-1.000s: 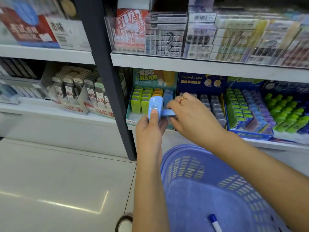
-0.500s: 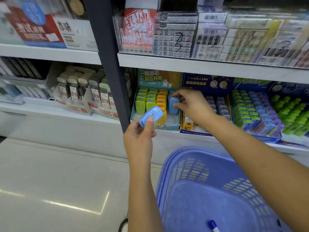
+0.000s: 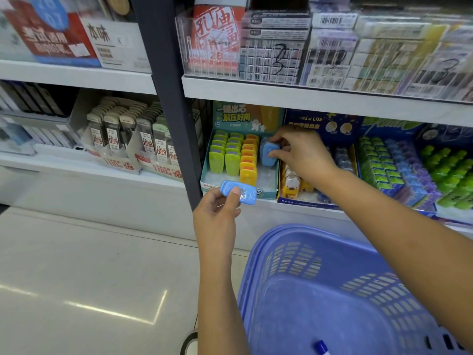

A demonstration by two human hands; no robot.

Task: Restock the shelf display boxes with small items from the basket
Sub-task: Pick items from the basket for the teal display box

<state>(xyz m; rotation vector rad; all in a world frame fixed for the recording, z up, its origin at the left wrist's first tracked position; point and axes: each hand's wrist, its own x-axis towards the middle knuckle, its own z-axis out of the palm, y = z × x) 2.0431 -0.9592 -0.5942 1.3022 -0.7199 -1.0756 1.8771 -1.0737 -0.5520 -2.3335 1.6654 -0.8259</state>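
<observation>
A teal display box (image 3: 266, 191) on the lower shelf holds rows of green, yellow-green and orange small items. My right hand (image 3: 300, 153) pinches a blue item (image 3: 268, 155) standing upright in the box's right-hand row. My left hand (image 3: 217, 219) pinches another blue item (image 3: 238, 192), lying flat, just in front of the box's front edge. A blue plastic basket (image 3: 332, 290) sits below my arms with a blue-capped pen (image 3: 323, 348) on its bottom.
A dark upright post (image 3: 169, 98) divides the shelving just left of the box. To the right stand a dark blue box with yellow toys (image 3: 291, 185) and boxes of green and blue items (image 3: 399, 167). Lead refill packs (image 3: 133, 139) fill the left shelf. Pale floor tiles lie at the lower left.
My right hand carried one blue item away from my left hand into the box's right row. My left hand lowered slightly and turned its blue item flat.
</observation>
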